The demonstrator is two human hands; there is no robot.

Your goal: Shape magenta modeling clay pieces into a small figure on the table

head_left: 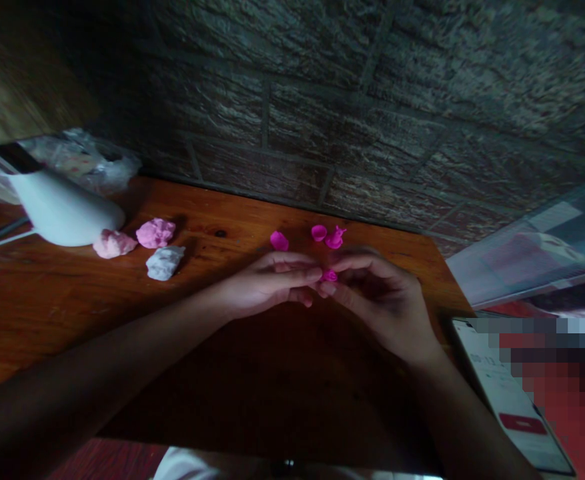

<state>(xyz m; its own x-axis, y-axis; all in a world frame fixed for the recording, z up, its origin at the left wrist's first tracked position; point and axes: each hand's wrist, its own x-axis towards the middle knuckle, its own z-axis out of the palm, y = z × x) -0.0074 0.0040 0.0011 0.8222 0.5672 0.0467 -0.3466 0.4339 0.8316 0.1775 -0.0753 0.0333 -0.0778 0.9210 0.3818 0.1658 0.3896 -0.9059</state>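
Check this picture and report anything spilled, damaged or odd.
Nothing on the table looks spilled or damaged, nor does the pink piece the right hand pinches, though it is partly hidden. The one oddity is at the right: a blocky, pixelated patch covers part of the phone and hides what is behind.

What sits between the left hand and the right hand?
A small magenta piece, pinched in the right hand next to the left hand; the head view shows it.

Dim light; tabletop [272,373] darkest toward front; edges stretched, blurred; lower right pixelated.
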